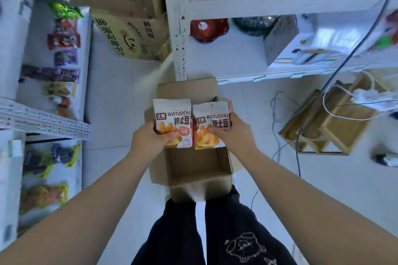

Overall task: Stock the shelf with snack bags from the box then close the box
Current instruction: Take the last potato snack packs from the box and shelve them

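Note:
An open cardboard box [193, 170] stands on the floor in front of my legs, its flaps spread outward and its visible inside bare. I hold two white and orange WATUDOU snack bags upright above it. My left hand [150, 139] grips the left snack bag [172, 116] by its lower part. My right hand [233, 133] grips the right snack bag [212, 115] from its right side. The two bags touch side by side. A white shelf [53, 84] with several snack packets runs along the left.
A second white shelf unit [280, 4] stands ahead and right, holding a white carton [301, 43] and dark items. Stacked cardboard cartons [129, 34] sit at the back. A wooden crate [329, 122] with white cables and a dark hanging cable [318, 97] lie on the floor to the right.

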